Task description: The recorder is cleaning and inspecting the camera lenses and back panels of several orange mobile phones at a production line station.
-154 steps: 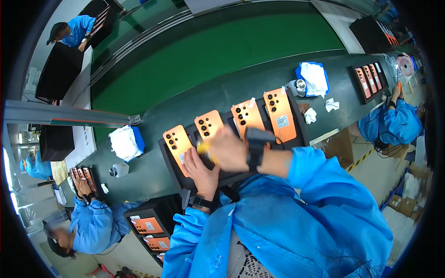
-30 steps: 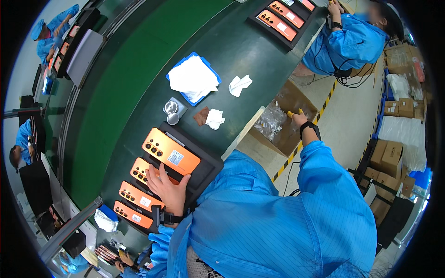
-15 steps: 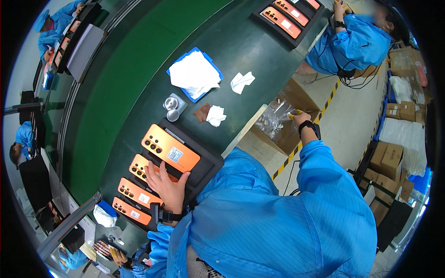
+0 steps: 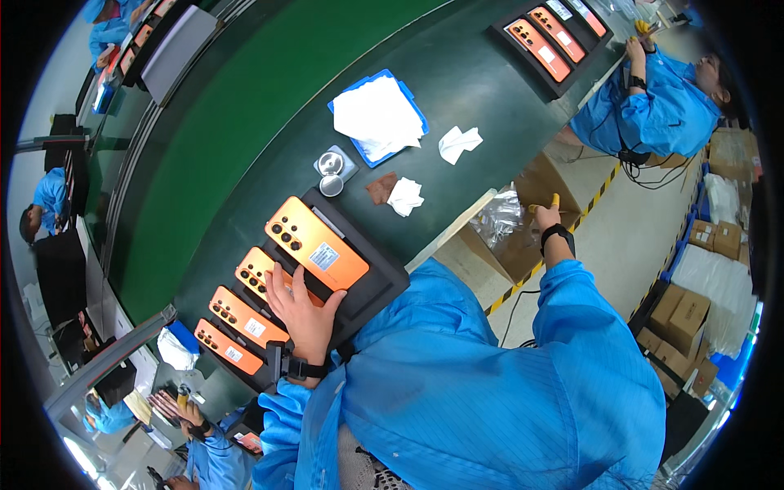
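My left hand lies over an orange phone in a black tray, fingers spread and partly covering it. Its thumb is at the lower edge of a larger-looking orange phone that lies back up, with a white label, higher on the tray. Two more orange phones, one in the middle and one at the end, lie in the row below. Out to the right, my right hand, with yellow finger covers, hangs open over a cardboard box. Crumpled clear plastic film is in the box.
Beyond the tray are a round metal-lidded container, a brown cloth, white wipes and a blue tray of white sheets. Another phone tray stands at the far right, near a co-worker. Cartons stand along the right.
The view has shifted, so the table items appear farther right. My right hand has come away from the plastic film, its fingers now apart. The left hand stays on the phone.
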### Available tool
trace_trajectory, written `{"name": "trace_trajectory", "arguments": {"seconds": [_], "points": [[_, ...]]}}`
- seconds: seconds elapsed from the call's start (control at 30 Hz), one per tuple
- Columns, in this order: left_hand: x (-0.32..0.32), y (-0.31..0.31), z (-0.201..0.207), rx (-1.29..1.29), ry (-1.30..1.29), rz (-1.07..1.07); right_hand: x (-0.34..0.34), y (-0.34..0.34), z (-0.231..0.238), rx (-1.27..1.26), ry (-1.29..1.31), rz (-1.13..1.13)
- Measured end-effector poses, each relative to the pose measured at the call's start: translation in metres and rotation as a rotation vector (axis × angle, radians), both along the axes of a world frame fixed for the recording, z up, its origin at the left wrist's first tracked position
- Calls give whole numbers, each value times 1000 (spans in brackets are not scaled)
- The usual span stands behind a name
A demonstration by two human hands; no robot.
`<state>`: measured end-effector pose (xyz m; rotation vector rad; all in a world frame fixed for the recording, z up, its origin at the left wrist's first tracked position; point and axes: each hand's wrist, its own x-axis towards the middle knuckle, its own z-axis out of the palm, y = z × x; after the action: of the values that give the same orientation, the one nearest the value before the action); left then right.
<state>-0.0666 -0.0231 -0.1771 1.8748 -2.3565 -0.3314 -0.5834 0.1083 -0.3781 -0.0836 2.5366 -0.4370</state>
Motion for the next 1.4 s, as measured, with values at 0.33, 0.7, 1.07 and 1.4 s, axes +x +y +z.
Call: {"name": "trace_trajectory", "arguments": {"seconds": [0.33, 0.7, 1.07, 1.4], "points": [[-4, -1, 3, 14, 23, 16, 114, -99, 99, -610, 456, 860], [6, 18, -4, -100, 169, -39, 213, -140, 87, -751, 455, 1399], [-10, 23, -30, -58, 159, -48, 249, -225, 187, -922, 474, 1420], [-2, 32, -35, -44, 273, -41, 276, -244, 176, -778, 807, 1590]]}}
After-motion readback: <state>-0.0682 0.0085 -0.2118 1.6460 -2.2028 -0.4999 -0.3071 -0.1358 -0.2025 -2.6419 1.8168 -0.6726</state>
